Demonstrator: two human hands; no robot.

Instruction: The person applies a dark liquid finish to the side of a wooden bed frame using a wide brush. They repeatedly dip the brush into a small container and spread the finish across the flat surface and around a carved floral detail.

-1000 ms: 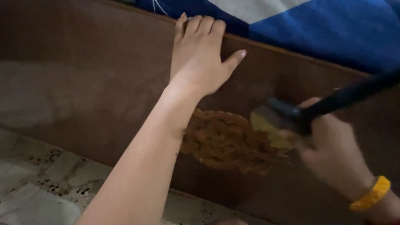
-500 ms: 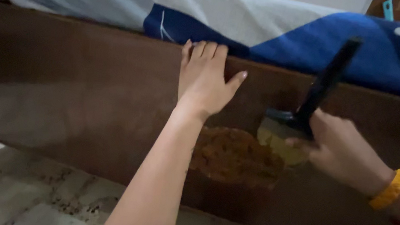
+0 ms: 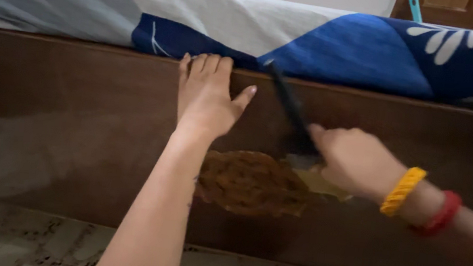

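The left hand (image 3: 205,98) lies flat and open against the brown wooden bed panel (image 3: 63,128), fingers reaching up to its top edge just under the blue and white sheet (image 3: 337,50). The right hand (image 3: 352,161) is clenched around a black-handled brush (image 3: 290,112), whose handle slants up toward the top edge while its yellowish head presses on the panel. Just left of the brush head, near the middle of the panel and below the left wrist, sits a rough orange-brown patch (image 3: 249,183), lighter and coarser than the glossy wood around it. The patch looks worked over across its whole oval, with a paler smear at its right end under the brush. The rest of the panel appears untouched and smooth. A yellow and a red bangle (image 3: 401,192) ring the right wrist. Speckled floor (image 3: 18,239) shows below the panel.
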